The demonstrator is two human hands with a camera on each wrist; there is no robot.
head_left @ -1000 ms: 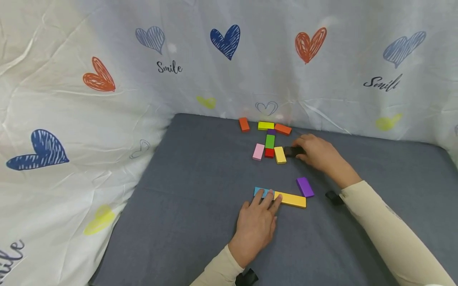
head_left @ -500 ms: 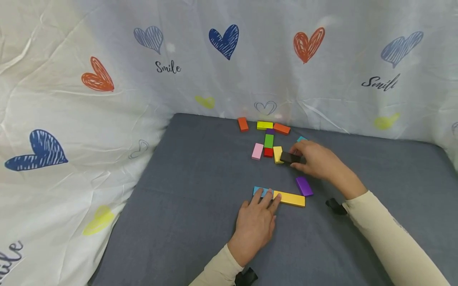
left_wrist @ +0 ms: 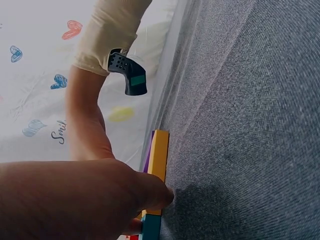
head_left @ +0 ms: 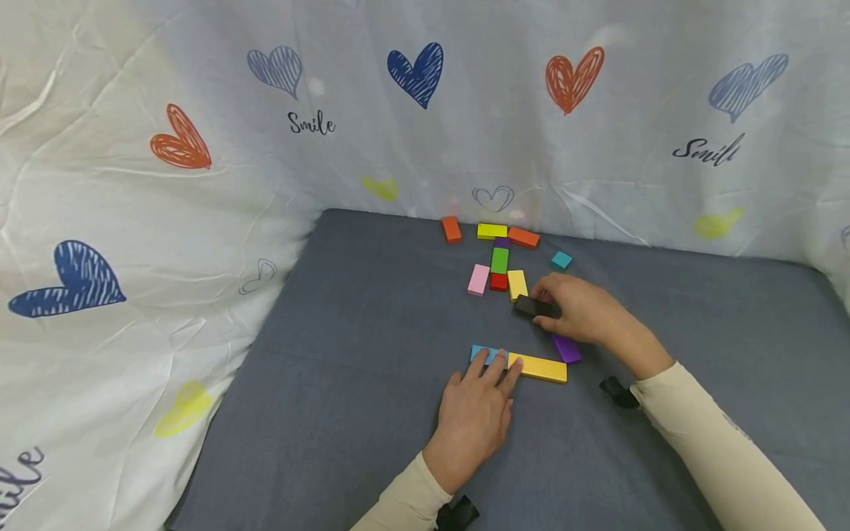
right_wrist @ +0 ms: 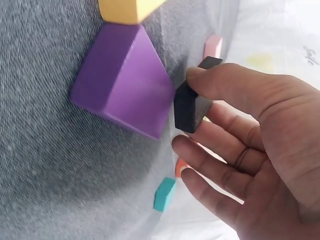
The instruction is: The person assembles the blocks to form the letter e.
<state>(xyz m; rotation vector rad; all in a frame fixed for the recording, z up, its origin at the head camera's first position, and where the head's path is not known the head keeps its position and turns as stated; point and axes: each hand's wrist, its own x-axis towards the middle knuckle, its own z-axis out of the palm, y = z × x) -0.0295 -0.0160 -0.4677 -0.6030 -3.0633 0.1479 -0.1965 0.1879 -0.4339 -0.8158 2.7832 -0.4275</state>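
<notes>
My right hand (head_left: 576, 310) pinches a black block (head_left: 533, 306) between thumb and fingers, just beyond a purple block (head_left: 567, 349). In the right wrist view the black block (right_wrist: 187, 107) shows between the thumb and the fingers, with the purple block (right_wrist: 125, 82) close by. My left hand (head_left: 470, 424) lies with its fingers spread, fingertips on a blue block (head_left: 483, 355) and at the left end of a long yellow-orange block (head_left: 541, 368). These two stand end to end, and the purple block meets the long one's right end. The left hand covers part of the blue block.
Farther back on the grey cloth (head_left: 345, 310) lie a pale yellow block (head_left: 517, 284), a red block (head_left: 498, 282), a green block (head_left: 499, 260), a pink block (head_left: 478, 280), a teal block (head_left: 561, 260) and several others. A printed curtain (head_left: 491, 110) rises behind them.
My right hand has drawn the black block back toward me from beside the pale yellow block, uncovering the teal block. The left hand has stayed in place.
</notes>
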